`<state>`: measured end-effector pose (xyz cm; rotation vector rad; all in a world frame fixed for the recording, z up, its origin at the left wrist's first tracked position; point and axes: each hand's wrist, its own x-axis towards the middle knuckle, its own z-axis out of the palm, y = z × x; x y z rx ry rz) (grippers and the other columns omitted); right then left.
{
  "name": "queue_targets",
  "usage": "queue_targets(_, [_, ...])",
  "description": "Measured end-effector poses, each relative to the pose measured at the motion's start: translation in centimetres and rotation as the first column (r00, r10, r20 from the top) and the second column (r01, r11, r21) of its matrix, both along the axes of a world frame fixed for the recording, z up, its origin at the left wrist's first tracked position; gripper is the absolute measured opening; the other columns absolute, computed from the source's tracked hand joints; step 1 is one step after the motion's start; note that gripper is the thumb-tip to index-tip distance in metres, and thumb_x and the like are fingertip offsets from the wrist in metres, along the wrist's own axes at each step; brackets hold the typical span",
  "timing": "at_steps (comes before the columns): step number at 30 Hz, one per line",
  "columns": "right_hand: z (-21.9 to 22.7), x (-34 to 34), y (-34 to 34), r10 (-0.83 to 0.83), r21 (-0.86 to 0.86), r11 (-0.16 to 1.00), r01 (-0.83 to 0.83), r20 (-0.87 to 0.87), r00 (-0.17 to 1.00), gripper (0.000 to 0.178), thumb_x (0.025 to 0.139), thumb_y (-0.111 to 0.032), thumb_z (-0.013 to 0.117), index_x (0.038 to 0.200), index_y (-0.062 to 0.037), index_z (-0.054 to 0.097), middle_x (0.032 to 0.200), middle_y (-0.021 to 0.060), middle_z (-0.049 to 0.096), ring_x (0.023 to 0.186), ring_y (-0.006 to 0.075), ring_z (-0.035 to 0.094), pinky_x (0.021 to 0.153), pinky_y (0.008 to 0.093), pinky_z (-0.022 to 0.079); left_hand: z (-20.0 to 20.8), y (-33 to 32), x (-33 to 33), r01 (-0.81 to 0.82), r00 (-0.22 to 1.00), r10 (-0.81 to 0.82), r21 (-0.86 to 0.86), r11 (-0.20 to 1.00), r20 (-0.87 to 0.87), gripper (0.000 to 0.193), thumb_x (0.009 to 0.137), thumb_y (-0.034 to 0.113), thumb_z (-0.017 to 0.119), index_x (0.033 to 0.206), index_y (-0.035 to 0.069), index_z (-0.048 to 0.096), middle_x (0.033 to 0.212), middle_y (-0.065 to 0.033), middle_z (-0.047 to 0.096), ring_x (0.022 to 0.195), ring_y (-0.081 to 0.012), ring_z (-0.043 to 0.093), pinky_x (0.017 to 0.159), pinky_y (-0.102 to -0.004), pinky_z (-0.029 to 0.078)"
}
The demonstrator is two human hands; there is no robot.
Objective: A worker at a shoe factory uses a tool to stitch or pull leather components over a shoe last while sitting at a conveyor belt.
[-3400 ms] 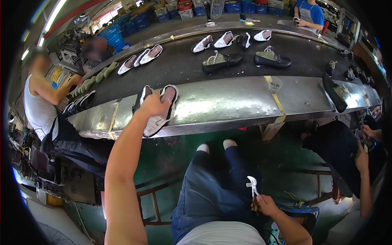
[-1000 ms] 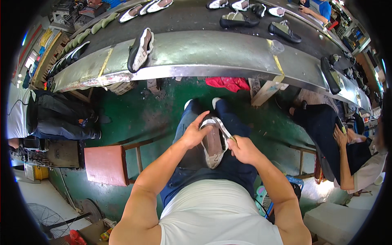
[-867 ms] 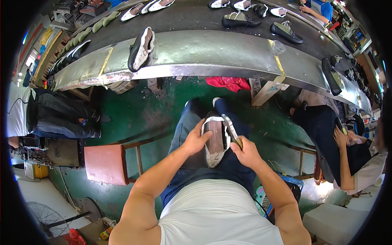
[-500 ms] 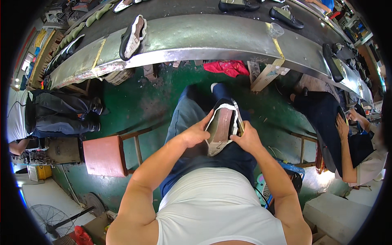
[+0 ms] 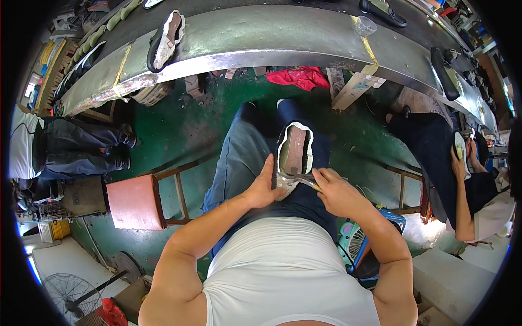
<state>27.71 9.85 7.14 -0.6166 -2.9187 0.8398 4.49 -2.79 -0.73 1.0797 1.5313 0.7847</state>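
Observation:
A shoe (image 5: 295, 149) with a white top edge and a pinkish-brown insole rests over my lap, its opening facing up. My left hand (image 5: 263, 187) grips the shoe's left side near its close end, the thumb pressed against the pale upper. In my right hand (image 5: 338, 190) is a metal tool that looks like pincers (image 5: 304, 179). Its head lies at the shoe's near edge, over the opening. My right fingers are wrapped round its handle and partly hide it.
Ahead runs a metal-edged workbench (image 5: 228, 41) with another shoe (image 5: 165, 42) and a clear plastic cup (image 5: 365, 26). A pink-topped stool (image 5: 136, 202) stands left, a small green fan (image 5: 350, 239) right. One person (image 5: 81, 144) is at left; another (image 5: 429, 152) works at right.
My right hand has gone from holding the shoe's right side to bringing the pincers' head onto its near edge. The shoe has turned slightly, and my left hand still holds it.

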Motion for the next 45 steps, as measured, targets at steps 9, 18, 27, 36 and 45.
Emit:
queue_targets(9, [0.7,-3.0,-0.6,0.058,-0.023,0.998,-0.053,0.356,0.933,0.027,0.089,-0.018,0.063,0.106,0.0027,0.057,0.092,0.0191,0.065,0.084,0.0349,0.067,0.071,0.0457,0.055,-0.4,2.1,1.8,-0.584,0.582,0.673,-0.341,0.736,0.457,0.062,0.108,0.045,0.031,0.156,0.005,0.029,0.159,-0.0140,0.034,0.145,-0.0257,0.034,0.117,-0.0320,0.028])
queue_targets(18, [-0.5,-1.7,0.4,-0.061,0.005,0.998,0.061,0.093,0.994,0.052,0.091,-0.015,0.062,0.134,0.0092,0.046,0.122,0.0262,0.059,0.111,0.0415,0.059,0.091,0.0461,0.052,-3.6,2.6,1.7,-0.490,0.859,0.500,0.108,0.865,-0.109,0.053,0.109,0.029,0.031,0.143,-0.009,0.043,0.145,-0.0290,0.048,0.138,-0.0361,0.045,0.113,-0.0363,0.035])
queue_targets(27, [-2.9,-0.2,1.6,-0.245,-0.046,0.960,0.276,0.337,0.909,0.033,0.092,-0.015,0.061,0.119,0.0014,0.056,0.110,0.0221,0.064,0.099,0.0396,0.064,0.085,0.0469,0.053,-2.5,2.5,0.9,-0.106,0.886,0.243,0.336,0.936,-0.394,0.051,0.103,0.026,0.044,0.149,0.005,0.042,0.154,-0.0257,0.035,0.134,-0.0418,0.047,0.108,-0.0418,0.043])
queue_targets(36, [-2.2,-0.6,3.4,-0.158,0.089,0.983,0.163,-0.050,0.986,0.047,0.092,-0.013,0.060,0.135,0.0032,0.051,0.115,0.0250,0.062,0.109,0.0379,0.062,0.092,0.0453,0.052,-3.6,3.3,0.6,-0.037,0.900,0.182,0.347,0.937,-0.395,0.058,0.103,0.025,0.044,0.155,0.007,0.028,0.155,-0.0281,0.031,0.134,-0.0454,0.044,0.109,-0.0428,0.042])
queue_targets(45, [-5.4,0.7,3.9,-0.272,-0.044,0.960,0.275,0.069,0.960,0.024,0.091,-0.015,0.062,0.112,-0.0030,0.059,0.103,0.0169,0.067,0.092,0.0397,0.065,0.077,0.0465,0.053,-0.3,4.2,-0.1,0.162,0.860,-0.036,0.206,0.965,-0.509,0.056,0.103,0.021,0.044,0.155,0.008,0.031,0.155,-0.0307,0.027,0.136,-0.0471,0.041,0.111,-0.0419,0.040])
